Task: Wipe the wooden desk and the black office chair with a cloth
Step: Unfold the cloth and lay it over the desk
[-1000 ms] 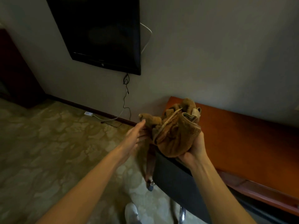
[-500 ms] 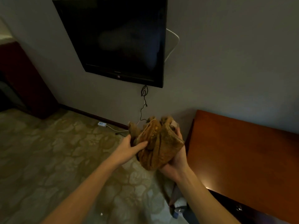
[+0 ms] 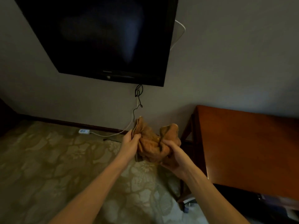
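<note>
A person stood facing the wall with both bare arms stretched forward, a crumpled tan cloth [image 3: 152,143] held up between the two hands. The left hand [image 3: 130,143] gripped the cloth's left side, fingers curled round a raised fold whose edge stood up above the knuckles. The right hand [image 3: 174,155] clutched the right side, fingers closed tight into the fabric, another fold rising above them. The cloth hung bunched and slack in the middle, in the air over the carpet [image 3: 48,167] and touching nothing but the hands.

The wooden desk [image 3: 250,143] stood to the right against the wall, its reddish-brown top catching a small glint of light along the near left edge. The cloth was near the desk's left end but apart from it, off to the side rather than over the top. Below the desk's near edge lay a dark form [image 3: 234,196] — too dim to make out.

On the wall above the hands hung a large black television [image 3: 100,38], its screen dark, with a white panel [image 3: 179,33] showing behind its right side. A black cable [image 3: 137,101] dropped in loops from the set's lower edge. A white power strip [image 3: 84,131] lay on the floor by the dark skirting board [image 3: 64,122], and a white cord [image 3: 113,135] ran from it towards the wall behind the cloth. The carpet — pale gold with a leafy pattern — filled the left and lower part of the scene.
</note>
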